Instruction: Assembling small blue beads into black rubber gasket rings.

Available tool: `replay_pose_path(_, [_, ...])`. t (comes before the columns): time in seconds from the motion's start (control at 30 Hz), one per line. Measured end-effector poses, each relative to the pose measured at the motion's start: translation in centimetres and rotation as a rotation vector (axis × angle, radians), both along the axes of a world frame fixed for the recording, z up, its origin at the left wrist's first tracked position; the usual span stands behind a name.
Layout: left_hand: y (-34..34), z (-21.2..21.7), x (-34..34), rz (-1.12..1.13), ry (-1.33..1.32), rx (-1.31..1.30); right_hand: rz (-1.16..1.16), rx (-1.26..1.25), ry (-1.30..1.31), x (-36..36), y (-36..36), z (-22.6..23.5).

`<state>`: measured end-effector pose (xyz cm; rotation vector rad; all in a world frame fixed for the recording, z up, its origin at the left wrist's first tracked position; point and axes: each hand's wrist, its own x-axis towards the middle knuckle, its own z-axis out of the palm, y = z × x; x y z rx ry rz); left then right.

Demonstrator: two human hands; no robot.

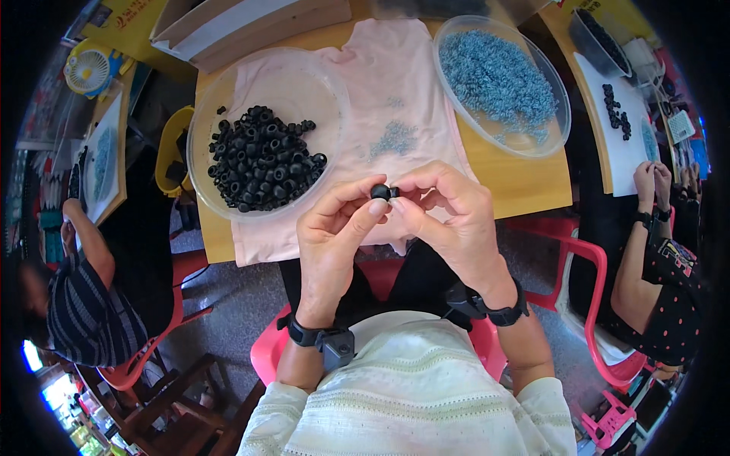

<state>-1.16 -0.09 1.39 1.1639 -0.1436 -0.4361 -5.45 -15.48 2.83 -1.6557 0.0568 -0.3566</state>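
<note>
Between my two hands, above the near edge of the table, is a small round black plastic part point(381, 192), pinched by the thumb and forefinger of my left hand point(338, 224). My right hand point(449, 220) pinches at its right side, where a narrower black end shows; whether that is a separate piece I cannot tell. To the left, a clear round tub point(319, 72) holds a heap of black ring-like parts point(266, 159). At the upper right stands another clear tub point(564, 114), full of tiny blue-grey pieces point(498, 72).
A pink cloth point(384, 53) covers the table point(525, 178), with blue-grey pieces point(394, 139) scattered on it. A cardboard box point(251, 30) sits at the back. Other people work at the left point(91, 296) and right point(646, 281). A yellow basket point(176, 152) hangs left of the table.
</note>
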Motion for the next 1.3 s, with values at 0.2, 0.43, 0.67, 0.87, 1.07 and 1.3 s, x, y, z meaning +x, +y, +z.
replay_pose_path(0.2, [0.5,0.5,-0.3,-0.053,-0.045,0.034,0.065,0.195,0.139,-0.8,-0.4,0.6])
replay_pose_path(0.43, [0.1,0.8,-0.7,-0.023,-0.078,-0.016,0.067,0.501,0.244,-1.4,-0.2,1.2])
replay_pose_path(0.67, [0.0,0.3,-0.8,-0.037,0.082,-0.181,0.063,0.498,0.222,-1.9,-0.3,1.9])
replay_pose_path(0.87, [-0.5,0.7,-1.3,0.007,-0.030,-0.018,0.058,0.478,0.203,-1.9,-0.2,2.1])
replay_pose_path(1.07, [-0.5,0.8,-1.4,-0.041,0.132,-0.097,-0.012,0.238,0.084,-1.7,0.3,1.0])
replay_pose_path(1.3, [-0.9,0.3,-1.5,-0.009,0.206,-0.145,-0.063,0.165,0.097,-1.8,0.4,0.9])
